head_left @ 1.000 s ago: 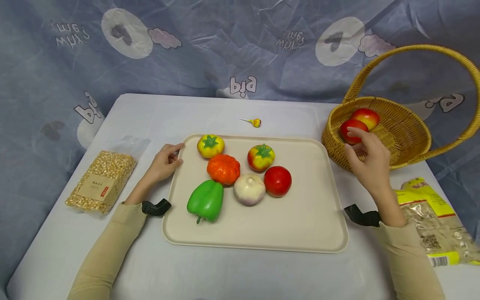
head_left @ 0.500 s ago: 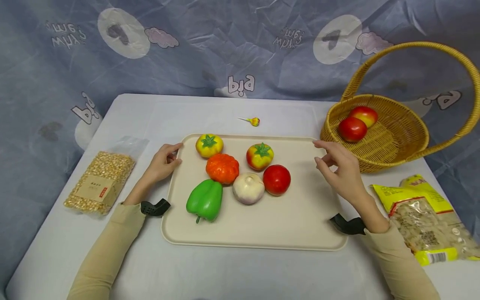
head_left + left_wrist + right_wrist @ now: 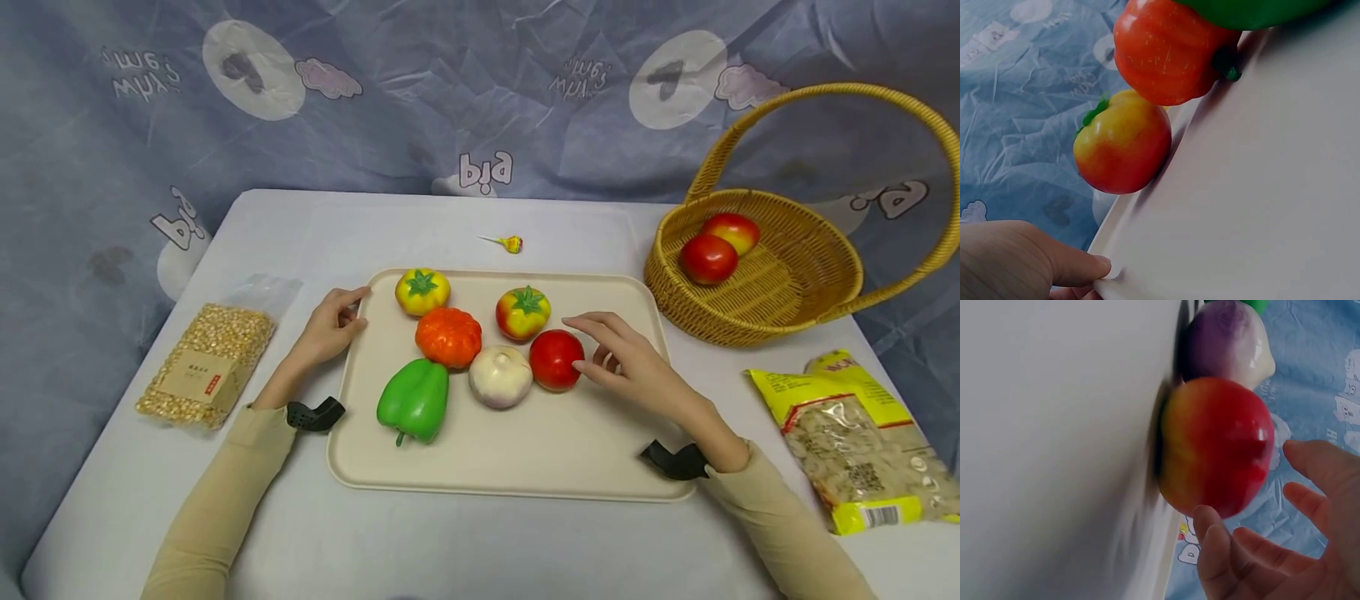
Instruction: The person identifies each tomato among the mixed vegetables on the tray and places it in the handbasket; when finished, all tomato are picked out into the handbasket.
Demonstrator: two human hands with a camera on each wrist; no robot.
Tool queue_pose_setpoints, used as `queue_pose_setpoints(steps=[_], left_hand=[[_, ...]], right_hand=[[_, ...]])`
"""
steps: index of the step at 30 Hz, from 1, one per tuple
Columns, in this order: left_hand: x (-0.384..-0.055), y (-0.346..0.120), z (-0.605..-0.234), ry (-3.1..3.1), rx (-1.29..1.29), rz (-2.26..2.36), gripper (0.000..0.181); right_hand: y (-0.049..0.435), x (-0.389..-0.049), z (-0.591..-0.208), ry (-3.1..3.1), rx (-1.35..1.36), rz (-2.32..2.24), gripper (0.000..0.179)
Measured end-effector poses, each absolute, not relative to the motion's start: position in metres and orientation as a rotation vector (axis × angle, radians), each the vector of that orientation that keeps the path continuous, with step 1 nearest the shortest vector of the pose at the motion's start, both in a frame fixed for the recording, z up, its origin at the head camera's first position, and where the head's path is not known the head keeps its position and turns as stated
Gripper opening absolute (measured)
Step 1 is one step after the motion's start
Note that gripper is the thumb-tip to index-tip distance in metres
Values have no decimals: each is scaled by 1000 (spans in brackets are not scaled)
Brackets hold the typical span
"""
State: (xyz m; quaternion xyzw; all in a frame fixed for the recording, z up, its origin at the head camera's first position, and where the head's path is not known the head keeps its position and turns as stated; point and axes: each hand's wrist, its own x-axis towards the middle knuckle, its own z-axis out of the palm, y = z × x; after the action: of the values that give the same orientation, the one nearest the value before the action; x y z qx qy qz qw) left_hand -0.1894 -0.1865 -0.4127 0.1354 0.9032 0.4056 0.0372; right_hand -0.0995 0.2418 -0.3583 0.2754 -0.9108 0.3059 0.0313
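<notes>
My left hand (image 3: 327, 327) pinches the left rim of the beige tray (image 3: 600, 467), thumb on top in the left wrist view. At the tray's middle my right hand (image 3: 633, 367) reaches around the right side of a glossy red apple (image 3: 556, 360), fingers spread. In the right wrist view this apple (image 3: 1219, 447) shows a yellow side, with the fingertips close to its skin. Left of it sits a whitish-purple turnip-like vegetable (image 3: 501, 377). A yellow-red tomato (image 3: 522, 313), an orange pumpkin (image 3: 448, 337), a yellow tomato (image 3: 422, 292) and a green bell pepper (image 3: 414, 402) share the tray.
A wicker basket (image 3: 810, 283) with a tall handle stands at the back right, holding two red fruits (image 3: 708, 259). A yellow-printed bag (image 3: 855, 450) lies at right, a bag of corn kernels (image 3: 210, 358) at left. Behind the tray lies a lollipop (image 3: 512, 244).
My right hand has come away from the basket, moving left over the tray to the red apple. The left hand has stayed at the tray's rim.
</notes>
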Motion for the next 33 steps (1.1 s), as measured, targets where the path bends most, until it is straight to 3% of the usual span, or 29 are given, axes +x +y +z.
queue_pose_setpoints(steps=[22,33], left_hand=[[-190,-188,-414,2781,454,1255,50],[-192,-189,-416,2784,460,1267,51]], right_hand=[[229,-97,-372,-2913,893,889,66],[234,-95,-355,-2863,842,855,70]])
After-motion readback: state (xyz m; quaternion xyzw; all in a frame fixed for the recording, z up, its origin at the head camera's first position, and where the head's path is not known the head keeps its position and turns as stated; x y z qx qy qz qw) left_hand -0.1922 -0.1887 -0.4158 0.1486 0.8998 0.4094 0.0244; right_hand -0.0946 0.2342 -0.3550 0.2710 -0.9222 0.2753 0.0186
